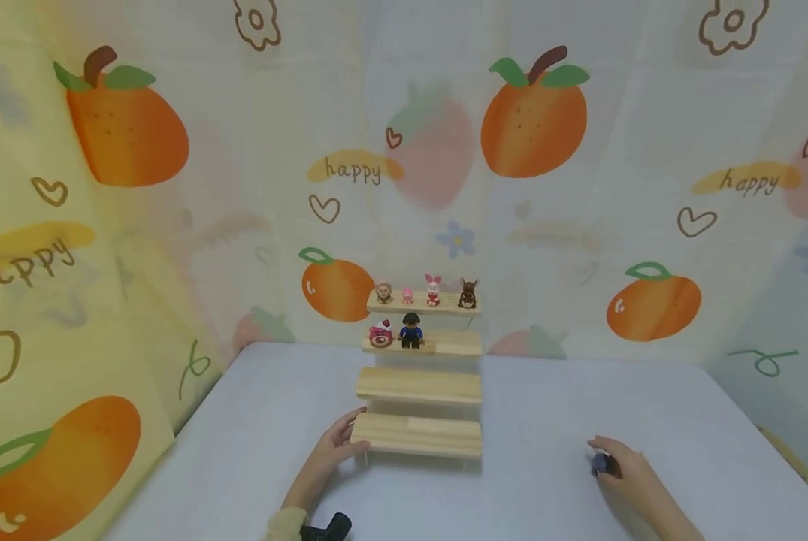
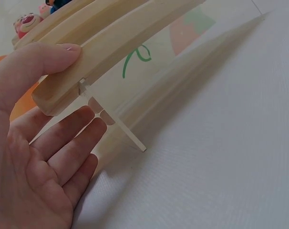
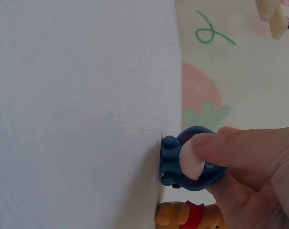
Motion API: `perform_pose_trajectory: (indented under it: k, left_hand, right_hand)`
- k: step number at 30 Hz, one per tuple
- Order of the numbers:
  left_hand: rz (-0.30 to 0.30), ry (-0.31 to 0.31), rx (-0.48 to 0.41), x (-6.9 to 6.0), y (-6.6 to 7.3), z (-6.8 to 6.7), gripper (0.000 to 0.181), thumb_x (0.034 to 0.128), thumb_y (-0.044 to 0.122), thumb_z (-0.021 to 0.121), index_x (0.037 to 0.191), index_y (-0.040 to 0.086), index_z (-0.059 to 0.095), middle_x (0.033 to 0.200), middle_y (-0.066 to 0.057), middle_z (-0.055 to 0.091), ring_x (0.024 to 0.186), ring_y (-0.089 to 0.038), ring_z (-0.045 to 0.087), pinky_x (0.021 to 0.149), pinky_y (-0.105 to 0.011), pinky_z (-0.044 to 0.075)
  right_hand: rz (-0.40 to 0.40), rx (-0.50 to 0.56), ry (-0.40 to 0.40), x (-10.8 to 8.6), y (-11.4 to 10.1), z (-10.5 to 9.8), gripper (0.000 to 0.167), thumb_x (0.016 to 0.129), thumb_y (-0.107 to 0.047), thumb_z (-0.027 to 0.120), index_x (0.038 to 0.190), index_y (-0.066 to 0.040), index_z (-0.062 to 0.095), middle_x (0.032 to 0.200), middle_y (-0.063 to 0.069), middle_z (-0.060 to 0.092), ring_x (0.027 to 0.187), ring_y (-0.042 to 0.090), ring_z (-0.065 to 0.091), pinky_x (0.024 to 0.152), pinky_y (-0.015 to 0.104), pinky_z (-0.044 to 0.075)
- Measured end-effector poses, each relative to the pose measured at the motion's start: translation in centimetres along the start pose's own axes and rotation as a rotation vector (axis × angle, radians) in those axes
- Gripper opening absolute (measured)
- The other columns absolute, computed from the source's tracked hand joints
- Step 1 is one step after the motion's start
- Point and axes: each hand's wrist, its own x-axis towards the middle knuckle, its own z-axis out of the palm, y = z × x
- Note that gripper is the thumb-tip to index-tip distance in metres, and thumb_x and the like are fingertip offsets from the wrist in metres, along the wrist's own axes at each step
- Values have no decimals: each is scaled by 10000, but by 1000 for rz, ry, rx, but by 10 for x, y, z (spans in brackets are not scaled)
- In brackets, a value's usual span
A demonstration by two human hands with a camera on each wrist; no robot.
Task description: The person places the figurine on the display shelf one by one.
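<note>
A stepped wooden display shelf (image 1: 417, 434) stands on the table. My left hand (image 1: 336, 443) holds the left end of its lowest board, thumb on top and fingers below, as the left wrist view shows (image 2: 54, 138). Off to the right, my right hand (image 1: 630, 473) pinches a dark blue toy figurine (image 3: 172, 160) with a pale muzzle; its feet are at the tabletop. Beside it in the right wrist view is an orange bear figurine (image 3: 192, 217) with a red top, partly cut off by the frame edge.
On the top board stand several small figurines, including a pink piglet (image 1: 433, 291) and a brown mouse-like one (image 1: 468, 294). The second board carries a pink bear (image 1: 380, 335) and a blue-shirted toy person (image 1: 411, 331). A fruit-patterned curtain (image 1: 275, 135) encloses the white table (image 1: 539, 421).
</note>
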Motion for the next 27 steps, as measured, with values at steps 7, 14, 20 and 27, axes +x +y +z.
perform_pose_trajectory:
  k: [7,14,20,27]
  left_hand:
    - [6,13,12,0,-3,1,700,774,154,698,1337,-43,333,1260,-232,452,1101,-295,488,929,-407,366]
    - [-9,18,13,1,-3,2,700,774,152,697,1340,-38,332,1250,-219,468,1095,-292,495,929,-413,366]
    - [-15,-5,-11,0,-2,1,732,768,185,709,1345,-40,320,1282,-235,430,1117,-294,478,927,-393,372]
    - [-26,0,-22,0,0,1,743,762,200,715,1346,-34,320,1287,-237,423,1117,-286,479,918,-370,384]
  right_hand:
    - [69,-4,-61,0,-2,0,316,650,110,684,947,98,577,1026,326,530,984,479,481,828,548,386]
    - [154,56,-158,2,-6,-4,222,672,40,703,879,18,626,1039,266,579,1010,448,496,826,485,419]
    - [178,85,-140,2,-8,-2,269,664,38,716,918,14,630,1018,258,592,944,399,556,750,415,481]
    - [258,278,6,4,-15,8,344,654,27,741,950,62,568,938,218,613,883,346,595,693,301,510]
